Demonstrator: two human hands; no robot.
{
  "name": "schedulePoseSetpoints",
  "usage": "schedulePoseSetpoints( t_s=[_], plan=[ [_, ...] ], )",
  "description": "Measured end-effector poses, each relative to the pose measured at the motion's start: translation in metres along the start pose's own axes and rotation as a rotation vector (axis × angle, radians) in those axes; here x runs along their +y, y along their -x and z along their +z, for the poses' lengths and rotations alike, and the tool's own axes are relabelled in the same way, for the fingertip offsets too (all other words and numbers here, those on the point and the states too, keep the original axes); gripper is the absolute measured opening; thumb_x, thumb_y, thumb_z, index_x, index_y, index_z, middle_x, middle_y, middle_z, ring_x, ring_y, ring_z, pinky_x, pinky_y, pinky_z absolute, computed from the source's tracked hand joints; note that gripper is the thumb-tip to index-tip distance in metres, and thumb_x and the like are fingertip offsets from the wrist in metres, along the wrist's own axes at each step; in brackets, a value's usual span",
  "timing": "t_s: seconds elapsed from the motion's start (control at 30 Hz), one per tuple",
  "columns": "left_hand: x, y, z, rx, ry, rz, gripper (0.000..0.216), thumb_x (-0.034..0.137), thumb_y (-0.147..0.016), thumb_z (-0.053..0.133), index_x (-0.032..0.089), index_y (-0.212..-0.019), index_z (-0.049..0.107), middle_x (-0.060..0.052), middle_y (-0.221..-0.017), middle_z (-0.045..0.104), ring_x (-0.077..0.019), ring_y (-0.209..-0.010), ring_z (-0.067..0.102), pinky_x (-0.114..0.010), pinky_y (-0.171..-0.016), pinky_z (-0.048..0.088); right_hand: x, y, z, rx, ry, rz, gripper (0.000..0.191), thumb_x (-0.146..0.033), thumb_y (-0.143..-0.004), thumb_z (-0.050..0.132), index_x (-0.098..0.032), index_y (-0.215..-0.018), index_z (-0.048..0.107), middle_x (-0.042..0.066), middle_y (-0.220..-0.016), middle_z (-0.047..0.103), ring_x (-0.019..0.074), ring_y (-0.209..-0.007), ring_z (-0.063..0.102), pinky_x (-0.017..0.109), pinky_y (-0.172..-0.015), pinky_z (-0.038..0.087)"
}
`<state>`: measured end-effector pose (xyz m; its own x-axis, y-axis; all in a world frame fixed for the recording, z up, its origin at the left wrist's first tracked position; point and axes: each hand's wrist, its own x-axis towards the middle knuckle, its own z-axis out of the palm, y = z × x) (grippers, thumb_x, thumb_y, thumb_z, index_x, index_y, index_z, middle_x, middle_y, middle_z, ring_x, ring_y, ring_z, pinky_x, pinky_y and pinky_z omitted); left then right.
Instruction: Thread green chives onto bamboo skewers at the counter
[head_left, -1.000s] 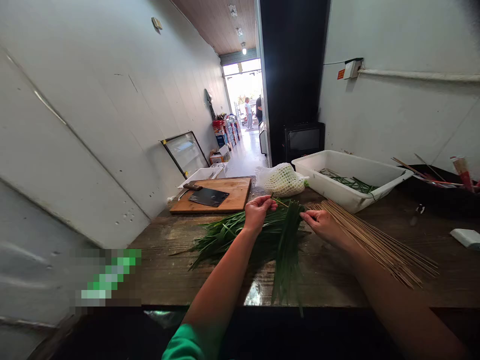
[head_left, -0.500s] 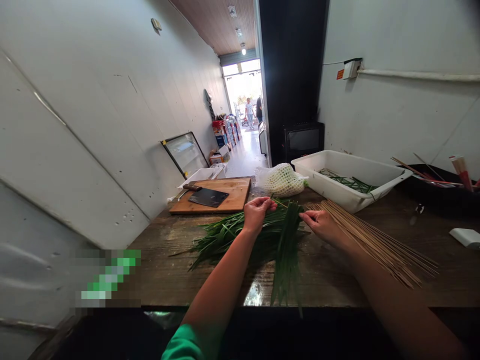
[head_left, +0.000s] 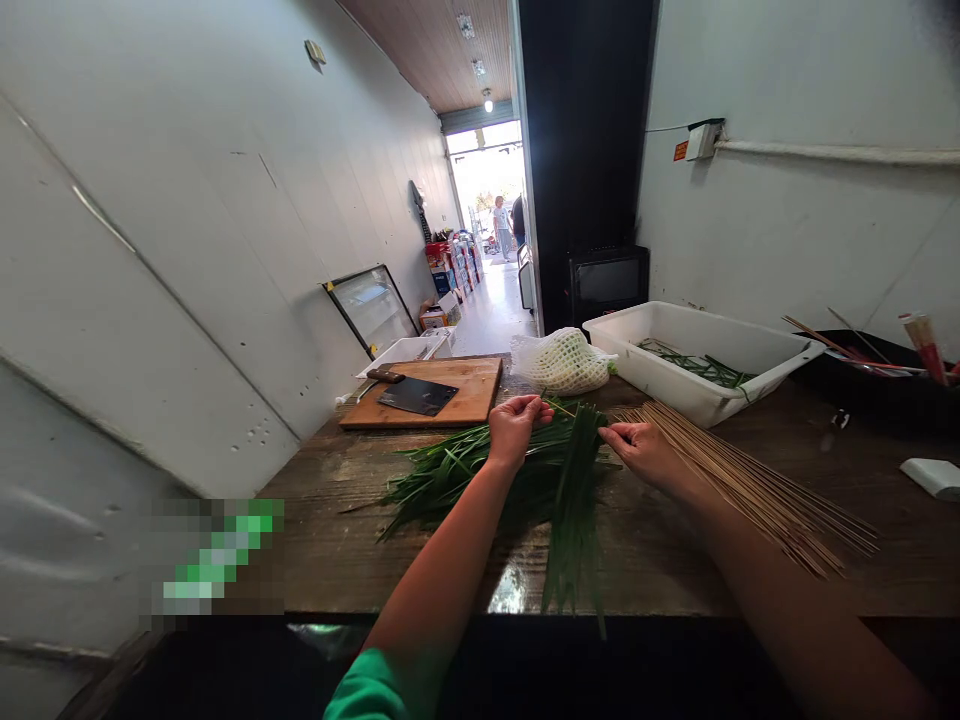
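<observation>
My left hand (head_left: 513,428) is closed in a pinch on a thin bamboo skewer (head_left: 559,407). From the skewer a row of long green chives (head_left: 571,510) hangs down past the table's front edge. At the right side of that row, my right hand (head_left: 637,447) has its thumb and fingers pinched on the top ends of the chives; its fingertips are partly hidden. A loose heap of chives (head_left: 442,468) lies behind and left of the hanging row. Right beside my right hand, a fanned bundle of bamboo skewers (head_left: 750,480) rests on the wooden table (head_left: 660,570).
A cleaver (head_left: 418,395) lies on a cutting board (head_left: 480,385) at the back left. Behind my hands sits a white foam-net bundle (head_left: 562,362). A white tub (head_left: 705,400) holds some chives. At the far right is a black container (head_left: 847,375).
Both hands and the chives keep almost the same place. The whole view has shifted very slightly.
</observation>
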<state>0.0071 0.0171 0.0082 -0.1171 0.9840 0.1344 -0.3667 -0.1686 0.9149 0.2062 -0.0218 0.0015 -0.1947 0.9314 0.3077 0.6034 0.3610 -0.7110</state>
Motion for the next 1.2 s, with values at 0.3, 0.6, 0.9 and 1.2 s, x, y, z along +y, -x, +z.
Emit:
schedulePoseSetpoints(
  t_s=[0.3, 0.6, 0.9, 1.2],
  plan=[
    [-0.001, -0.001, -0.001, -0.002, -0.017, -0.001, 0.027, 0.028, -0.06, 0.077, 0.009, -0.074, 0.064, -0.004, -0.063, 0.067, -0.0139, -0.057, 0.064, -0.031, -0.063, 0.055, -0.003, -0.001, 0.0, -0.002, 0.005, -0.002, 0.047, -0.055, -0.081, 0.04, -0.018, -0.053, 0.046, -0.003, -0.051, 0.037, 0.01, -0.051, 0.033, 0.024, -0.051, 0.026],
    [-0.001, 0.0, -0.001, 0.005, -0.019, 0.008, 0.031, 0.03, -0.055, 0.079, 0.009, -0.073, 0.065, -0.002, -0.062, 0.067, -0.0139, -0.057, 0.064, -0.029, -0.061, 0.055, -0.005, 0.0, -0.001, 0.002, 0.022, 0.002, 0.049, -0.056, -0.08, 0.04, -0.017, -0.054, 0.052, -0.003, -0.049, 0.037, 0.0101, -0.051, 0.034, 0.024, -0.05, 0.026],
    [-0.001, 0.001, 0.0, 0.01, -0.028, -0.003, 0.031, 0.03, -0.054, 0.079, 0.008, -0.072, 0.066, -0.004, -0.063, 0.068, -0.0147, -0.059, 0.065, -0.032, -0.065, 0.055, -0.003, 0.0, 0.0, 0.018, 0.015, -0.023, 0.049, -0.055, -0.082, 0.04, -0.016, -0.057, 0.058, -0.002, -0.05, 0.042, 0.0103, -0.051, 0.034, 0.024, -0.049, 0.026],
    [-0.009, 0.018, 0.013, -0.062, -0.333, 0.076, 0.015, 0.026, -0.065, 0.07, 0.013, -0.072, 0.071, -0.004, -0.066, 0.07, -0.0148, -0.061, 0.064, -0.028, -0.064, 0.052, 0.004, -0.001, 0.007, 0.019, -0.001, -0.021, 0.048, -0.054, -0.084, 0.039, -0.016, -0.059, 0.058, -0.001, -0.053, 0.048, 0.012, -0.054, 0.041, 0.024, -0.052, 0.03]
  ],
)
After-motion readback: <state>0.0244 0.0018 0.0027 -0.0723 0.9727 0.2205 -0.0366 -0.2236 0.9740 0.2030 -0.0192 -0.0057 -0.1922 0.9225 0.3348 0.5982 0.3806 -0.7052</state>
